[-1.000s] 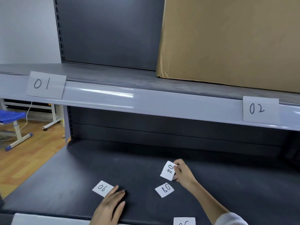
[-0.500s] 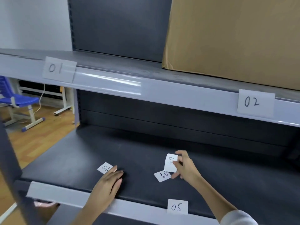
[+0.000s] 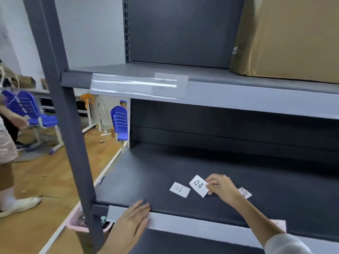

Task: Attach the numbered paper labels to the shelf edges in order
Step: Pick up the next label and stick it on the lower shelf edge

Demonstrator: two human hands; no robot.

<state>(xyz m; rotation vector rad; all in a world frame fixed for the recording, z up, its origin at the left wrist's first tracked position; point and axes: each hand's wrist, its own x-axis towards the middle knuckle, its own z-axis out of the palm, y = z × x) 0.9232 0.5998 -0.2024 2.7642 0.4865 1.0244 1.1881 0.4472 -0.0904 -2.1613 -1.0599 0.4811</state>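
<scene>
We are seeing label on upper shelf edge (image 3: 169, 85) blurring out, number unreadable. Right hand (image 3: 222, 186) is covering most of paper label behind it (image 3: 244, 193), marking illegible. Right forearm is hiding part of label on lower shelf edge (image 3: 280, 224). Cardboard box (image 3: 289, 37) is running off top and right edges. Bystander at left (image 3: 5, 143) is being cut off by frame edge. Pink bin (image 3: 77, 223) is sitting partly behind upright post (image 3: 62, 107), contents unclear.

A large cardboard box (image 3: 291, 37) stands on the upper shelf at right. Beyond the dark upright post (image 3: 60, 107), blue plastic chairs (image 3: 120, 123) sit on the wooden floor (image 3: 36, 226). A pink tray (image 3: 77, 221), possibly holding tools, lies below.
</scene>
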